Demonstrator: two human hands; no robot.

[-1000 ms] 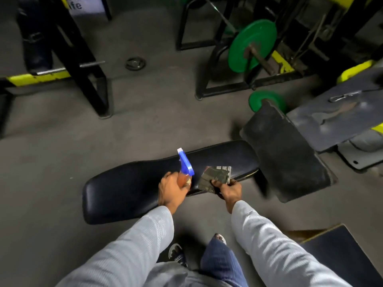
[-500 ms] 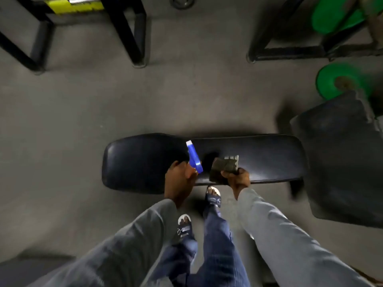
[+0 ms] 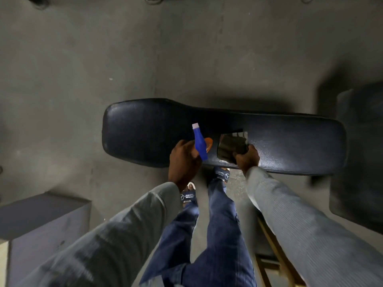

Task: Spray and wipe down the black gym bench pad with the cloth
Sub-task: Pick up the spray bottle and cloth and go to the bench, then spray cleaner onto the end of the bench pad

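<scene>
While the left hand (image 3: 183, 157) grips a blue spray bottle (image 3: 200, 145) over the black bench pad (image 3: 290, 146), the nozzle points away. The right hand (image 3: 247, 159) clutches a folded cloth (image 3: 231, 146) against the pad.

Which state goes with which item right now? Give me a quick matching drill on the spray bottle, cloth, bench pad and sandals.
Column 1:
1. spray bottle
2. cloth
3. bench pad
4. sandals

Column 2:
A. on the floor below the pad's near edge
B. gripped by the left hand, nozzle pointing away
C. black, stretching left to right
D. held on the pad by the right hand

Pairs: 1-B, 2-D, 3-C, 4-A
</scene>
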